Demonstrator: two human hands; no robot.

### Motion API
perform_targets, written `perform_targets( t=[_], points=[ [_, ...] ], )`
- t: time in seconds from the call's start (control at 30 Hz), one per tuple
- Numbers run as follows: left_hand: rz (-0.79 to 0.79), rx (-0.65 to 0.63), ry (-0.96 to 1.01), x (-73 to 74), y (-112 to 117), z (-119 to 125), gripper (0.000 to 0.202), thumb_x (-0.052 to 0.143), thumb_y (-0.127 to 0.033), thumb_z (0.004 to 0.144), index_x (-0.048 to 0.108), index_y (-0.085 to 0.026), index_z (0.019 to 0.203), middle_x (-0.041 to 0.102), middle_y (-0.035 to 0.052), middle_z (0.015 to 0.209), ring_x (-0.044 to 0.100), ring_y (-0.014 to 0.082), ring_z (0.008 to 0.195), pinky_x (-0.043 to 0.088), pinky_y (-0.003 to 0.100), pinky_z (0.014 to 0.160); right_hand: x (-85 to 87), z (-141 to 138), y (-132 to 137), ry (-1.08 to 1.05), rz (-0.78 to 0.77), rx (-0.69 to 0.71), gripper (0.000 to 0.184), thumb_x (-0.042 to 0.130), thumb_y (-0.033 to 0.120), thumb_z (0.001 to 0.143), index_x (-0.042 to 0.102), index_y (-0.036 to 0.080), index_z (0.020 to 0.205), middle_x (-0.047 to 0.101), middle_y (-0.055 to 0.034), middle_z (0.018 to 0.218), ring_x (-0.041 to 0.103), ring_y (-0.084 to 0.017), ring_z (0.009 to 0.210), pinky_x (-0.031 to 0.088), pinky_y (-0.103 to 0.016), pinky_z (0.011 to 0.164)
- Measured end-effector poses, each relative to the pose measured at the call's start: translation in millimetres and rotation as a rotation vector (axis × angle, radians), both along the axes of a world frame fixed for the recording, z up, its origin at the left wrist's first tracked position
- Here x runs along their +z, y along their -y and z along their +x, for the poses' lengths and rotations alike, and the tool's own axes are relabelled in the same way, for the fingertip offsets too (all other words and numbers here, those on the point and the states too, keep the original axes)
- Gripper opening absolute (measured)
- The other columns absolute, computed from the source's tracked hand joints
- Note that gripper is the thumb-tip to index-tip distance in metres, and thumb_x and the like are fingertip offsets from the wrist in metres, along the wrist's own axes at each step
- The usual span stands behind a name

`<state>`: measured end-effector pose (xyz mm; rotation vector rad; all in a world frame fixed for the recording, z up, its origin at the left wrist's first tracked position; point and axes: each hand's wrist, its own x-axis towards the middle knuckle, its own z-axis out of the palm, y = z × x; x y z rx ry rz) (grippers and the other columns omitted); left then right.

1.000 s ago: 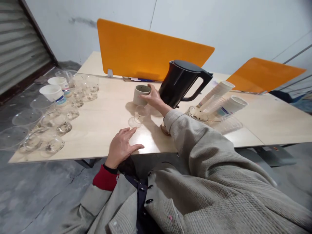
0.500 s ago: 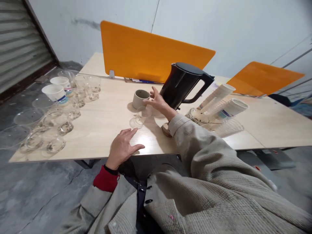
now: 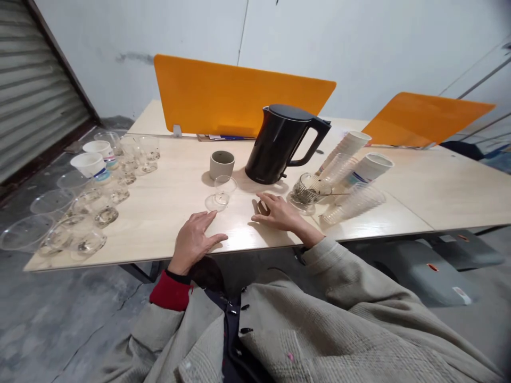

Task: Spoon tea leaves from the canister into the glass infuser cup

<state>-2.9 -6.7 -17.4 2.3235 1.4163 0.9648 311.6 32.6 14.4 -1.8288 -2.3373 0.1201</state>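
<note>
The fingers (image 3: 266,199) of the right hand (image 3: 281,214) now lie spread and loose on the pale wooden surface (image 3: 167,202), gripping nothing. Their tips rest on a small brown round piece (image 3: 261,208) that shows only in part beneath them. A second ago this hand was far out by the squat grey ceramic cup (image 3: 222,164), its fingers around the rim; it has since let go and drawn back to the near edge. The cup now stands free and upright, just left of the black electric kettle (image 3: 279,143). The left hand (image 3: 195,239) has not moved: it lies flat, fingers open, at the near edge. Just beyond it stand a small clear glass (image 3: 224,187) and a clear round lid (image 3: 213,202), untouched. To the right of the right hand sits a glass dish with dark contents (image 3: 307,190), and past that lie toppled stacks of white paper cups (image 3: 361,162). Far left, clear glasses and bowls (image 3: 90,210) crowd the surface, and an orange divider panel (image 3: 239,96) stands behind.
</note>
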Motion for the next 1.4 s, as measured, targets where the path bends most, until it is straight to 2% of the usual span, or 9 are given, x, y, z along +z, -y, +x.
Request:
perform_targets(
  t=[0.1,0.2,0.4,0.53,0.67,0.8,0.93,1.2,1.4],
  points=[
    [-0.003,0.008,-0.020,1.4,0.3,0.5,0.065,0.087,-0.051,0.087,0.072,-0.021,0.143,0.078,0.0126,0.139,0.069,0.0334,0.135,0.060,0.048,0.114,-16.2,-1.8,3.8,-0.015,0.119,0.030,0.065,0.068,0.053,0.097,0.062,0.018,0.152,0.064,-0.0208,0.155,0.061,-0.044,0.134,0.054,-0.059,0.110],
    [-0.007,0.007,-0.022,1.1,0.3,0.8,0.066,0.087,-0.051,0.087,0.072,-0.020,0.143,0.078,0.0128,0.139,0.068,0.0335,0.136,0.060,0.048,0.115,-19.3,-2.0,-2.3,-0.120,0.237,0.039,0.053,0.062,0.046,0.100,0.069,0.016,0.143,0.070,-0.0212,0.145,0.064,-0.042,0.128,0.054,-0.060,0.110],
    [-0.035,-0.012,0.002,-2.3,-0.3,-0.2,0.068,0.086,-0.052,0.088,0.071,-0.017,0.145,0.077,0.0145,0.140,0.067,0.0332,0.137,0.059,0.048,0.115,29.5,-15.6,-60.6,-0.359,0.432,0.067,0.054,0.059,0.055,0.101,0.070,0.020,0.140,0.072,-0.0178,0.142,0.066,-0.038,0.127,0.052,-0.056,0.112],
    [-0.041,-0.010,0.035,-5.0,-0.7,-0.7,0.067,0.085,-0.052,0.089,0.070,-0.019,0.145,0.076,0.0140,0.141,0.067,0.0324,0.137,0.059,0.049,0.116,60.6,-43.6,-116.9,-0.364,0.452,0.206,0.061,0.065,0.059,0.096,0.068,0.019,0.142,0.071,-0.0172,0.145,0.064,-0.038,0.131,0.048,-0.055,0.116],
    [-0.051,-0.017,0.053,-6.5,0.7,-0.3,0.065,0.085,-0.050,0.089,0.070,-0.021,0.145,0.076,0.0135,0.142,0.067,0.0316,0.137,0.059,0.049,0.115,70.8,-73.2,-163.3,-0.310,0.369,0.243,0.062,0.068,0.055,0.095,0.066,0.018,0.145,0.071,-0.0162,0.146,0.063,-0.037,0.132,0.047,-0.051,0.116],
    [-0.046,-0.008,0.072,-8.0,2.9,0.6,0.065,0.084,-0.053,0.090,0.070,-0.022,0.145,0.076,0.0136,0.142,0.068,0.0322,0.137,0.059,0.049,0.114,73.4,-93.7,-190.4,-0.200,0.246,0.231,0.054,0.066,0.051,0.096,0.072,0.015,0.136,0.076,-0.0151,0.132,0.067,-0.033,0.117,0.051,-0.044,0.105],
    [-0.049,-0.010,0.085,-8.9,4.6,1.4,0.064,0.082,-0.054,0.091,0.069,-0.023,0.146,0.075,0.0131,0.142,0.067,0.0323,0.137,0.059,0.049,0.114,71.2,-103.5,-196.8,-0.079,0.198,0.270,0.052,0.065,0.050,0.098,0.073,0.012,0.132,0.074,-0.0186,0.136,0.064,-0.034,0.120,0.047,-0.044,0.108],
    [-0.071,-0.001,0.067,-7.1,7.7,4.3,0.066,0.080,-0.055,0.093,0.068,-0.018,0.146,0.075,0.0156,0.142,0.065,0.0347,0.139,0.058,0.052,0.114,56.1,-126.3,-186.1,0.018,0.170,0.159,0.059,0.044,0.061,0.109,0.068,0.016,0.138,0.069,-0.0203,0.142,0.057,-0.041,0.129,0.047,-0.056,0.109],
    [-0.052,-0.015,0.082,-7.5,6.2,3.4,0.060,0.077,-0.056,0.095,0.069,-0.023,0.145,0.076,0.0126,0.140,0.066,0.0334,0.139,0.059,0.052,0.114,46.4,-131.8,-189.6,-0.004,0.201,0.189,0.063,0.045,0.067,0.107,0.065,0.017,0.140,0.067,-0.0208,0.145,0.053,-0.043,0.134,0.048,-0.059,0.110]
  ],
)
